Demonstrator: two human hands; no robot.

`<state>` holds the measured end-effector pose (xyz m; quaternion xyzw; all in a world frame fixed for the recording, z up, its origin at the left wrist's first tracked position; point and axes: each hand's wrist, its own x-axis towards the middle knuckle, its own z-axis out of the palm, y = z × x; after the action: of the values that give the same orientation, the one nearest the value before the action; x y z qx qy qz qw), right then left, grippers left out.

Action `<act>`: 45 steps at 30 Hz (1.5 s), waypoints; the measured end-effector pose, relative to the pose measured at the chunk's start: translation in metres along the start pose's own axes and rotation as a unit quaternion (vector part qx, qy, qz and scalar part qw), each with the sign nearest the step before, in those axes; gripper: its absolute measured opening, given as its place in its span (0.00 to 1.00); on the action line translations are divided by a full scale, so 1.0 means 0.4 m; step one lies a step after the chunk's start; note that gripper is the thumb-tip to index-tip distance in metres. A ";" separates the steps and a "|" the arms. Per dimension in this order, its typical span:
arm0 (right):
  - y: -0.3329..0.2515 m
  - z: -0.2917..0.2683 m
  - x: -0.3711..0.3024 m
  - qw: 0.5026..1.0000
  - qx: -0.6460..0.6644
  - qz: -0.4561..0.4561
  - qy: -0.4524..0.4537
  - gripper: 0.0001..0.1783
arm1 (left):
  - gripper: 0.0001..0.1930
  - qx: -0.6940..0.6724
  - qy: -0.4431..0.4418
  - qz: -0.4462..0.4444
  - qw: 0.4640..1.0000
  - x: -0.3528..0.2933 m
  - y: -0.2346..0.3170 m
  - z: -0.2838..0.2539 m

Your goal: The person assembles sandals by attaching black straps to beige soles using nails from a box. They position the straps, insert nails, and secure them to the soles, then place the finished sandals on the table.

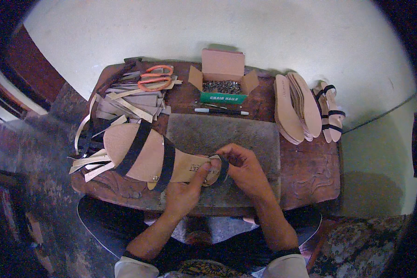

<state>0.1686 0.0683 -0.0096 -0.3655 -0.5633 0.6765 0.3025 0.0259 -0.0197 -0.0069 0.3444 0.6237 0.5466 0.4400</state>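
Sandal: tan, half-strapped looking sandal lying across the near half of the wooden table; heel's over the grey mat, front sticks out past the mat's 9 o'clock edge.
Pointing: toe between 9 and 10 o'clock, heel between 3 and 4, so the long axis runs mostly sideways with a slight tilt.
Left hand: this one has the heel end gripped, thumb on top.
Right hand: this one is pinching the black heel strap.
From the heel: open box of nails at 12, orange-handled scissors at 11, insole stack at 2.
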 end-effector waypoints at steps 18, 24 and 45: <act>-0.025 -0.002 -0.013 1.000 0.000 0.011 -0.013 0.07 | 0.14 -0.120 -0.019 -0.022 0.992 0.012 0.004 -0.010; -0.003 -0.008 -0.010 0.999 0.020 0.028 0.000 0.09 | 0.12 -0.111 -0.013 0.011 0.994 0.010 0.008 -0.006; -0.001 -0.003 -0.015 0.999 0.041 0.031 0.005 0.09 | 0.12 -0.063 -0.037 0.038 0.997 0.008 0.002 -0.007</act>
<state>0.1729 0.0641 -0.0083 -0.3734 -0.5222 0.7061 0.2988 0.0221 -0.0175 -0.0065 0.3598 0.5575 0.5881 0.4625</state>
